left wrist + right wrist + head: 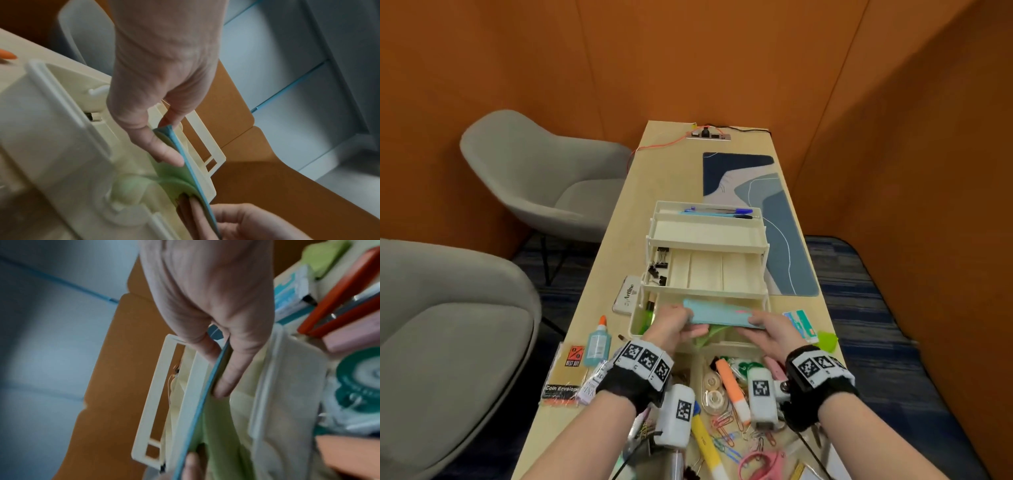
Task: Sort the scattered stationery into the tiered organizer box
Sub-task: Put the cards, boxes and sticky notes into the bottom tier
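A cream tiered organizer box [705, 240] stands open on the table, pens in its top tier, black binder clips in the middle tier's left cell. Over the bottom tier both hands hold a flat light-blue pad [719, 315] with green sheets [710, 334] under it. My left hand [671, 323] pinches its left end, seen close as thumb on the green face [168, 155]. My right hand [767, 325] pinches the right end, thumb and fingers either side of the blue edge [218, 365]. A green bottle [649, 313] stands in the bottom tier's left cell.
Loose stationery lies near me: glue bottle [597, 342], coin envelope pack [563, 375], Artline box [627, 298], orange highlighter [732, 387], yellow marker [705, 442], paper clips [726, 435], pink scissors [760, 460], tape rolls [714, 390]. A blue desk mat [767, 219] lies right; grey chairs [544, 178] stand left.
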`<state>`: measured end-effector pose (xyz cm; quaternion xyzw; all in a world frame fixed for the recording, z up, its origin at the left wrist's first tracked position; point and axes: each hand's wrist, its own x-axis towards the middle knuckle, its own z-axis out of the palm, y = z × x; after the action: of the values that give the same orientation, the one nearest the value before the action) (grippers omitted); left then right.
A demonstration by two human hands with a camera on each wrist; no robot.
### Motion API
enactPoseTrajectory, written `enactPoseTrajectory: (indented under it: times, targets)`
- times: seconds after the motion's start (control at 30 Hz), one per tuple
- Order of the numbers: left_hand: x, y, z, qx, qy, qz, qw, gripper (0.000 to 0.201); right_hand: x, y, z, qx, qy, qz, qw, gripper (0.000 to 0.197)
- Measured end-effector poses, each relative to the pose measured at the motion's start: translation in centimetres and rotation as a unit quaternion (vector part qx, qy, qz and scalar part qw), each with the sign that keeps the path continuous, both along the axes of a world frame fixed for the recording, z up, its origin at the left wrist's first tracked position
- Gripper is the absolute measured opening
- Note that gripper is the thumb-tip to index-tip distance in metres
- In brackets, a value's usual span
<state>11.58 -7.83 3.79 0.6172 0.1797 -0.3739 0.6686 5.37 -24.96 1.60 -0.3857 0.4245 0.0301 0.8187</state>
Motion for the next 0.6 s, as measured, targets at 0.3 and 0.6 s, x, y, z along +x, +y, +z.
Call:
enactPoseTrajectory:
  times: [0.3, 0.6]
  targets:
    - [1.8, -0.9, -0.5, 0.02, -0.026, 0.045, 0.998, 0.016, 2.1, 1.4, -0.5, -0.002, 0.026, -0.037, 0.999, 0.042]
    - [-0.8, -3.0, -2.8, 0.336, -0.326, -0.406, 0.785, 0.031, 0.2, 2.8, 0.3, -0.268, 0.075, 0.11, 0.954, 0.05]
